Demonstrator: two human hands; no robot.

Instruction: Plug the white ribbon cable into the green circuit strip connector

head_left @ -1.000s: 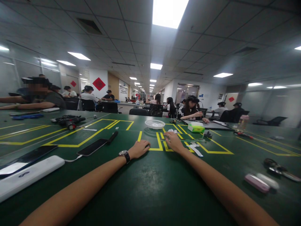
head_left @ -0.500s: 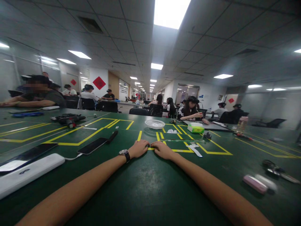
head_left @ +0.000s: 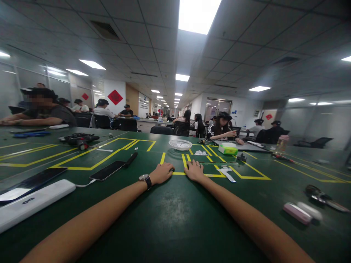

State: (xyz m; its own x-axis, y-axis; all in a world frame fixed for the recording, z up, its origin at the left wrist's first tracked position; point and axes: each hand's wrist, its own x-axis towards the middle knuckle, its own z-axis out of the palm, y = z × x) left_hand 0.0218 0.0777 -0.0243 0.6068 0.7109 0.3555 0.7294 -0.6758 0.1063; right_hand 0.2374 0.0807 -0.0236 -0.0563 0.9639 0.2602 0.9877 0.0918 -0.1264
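My left hand (head_left: 162, 173), with a watch (head_left: 145, 179) at its wrist, rests on the green table (head_left: 175, 223). Its fingers are curled together, and a small dark thing shows at the fingertips, too small to name. To the right, my right hand (head_left: 195, 171) lies palm down with its fingers spread, a ring on one of them. Nothing shows in it, and it touches the tabletop beside yellow tape lines (head_left: 179, 174). Beyond both hands sits a white woven-looking basket (head_left: 180, 144). A phone (head_left: 108, 170) lies left of my left hand, joined to a white cable.
At the left lie a white power bank (head_left: 38, 202) and a dark tablet-like slab (head_left: 33, 180). A green tissue pack (head_left: 228, 148) and a white strip (head_left: 228, 174) are at the right, with a pink case (head_left: 297, 213) nearer. Other people sit around the table and behind.
My right hand has moved right, away from my left hand, and its fingers have spread. My left hand stays in nearly the same place.
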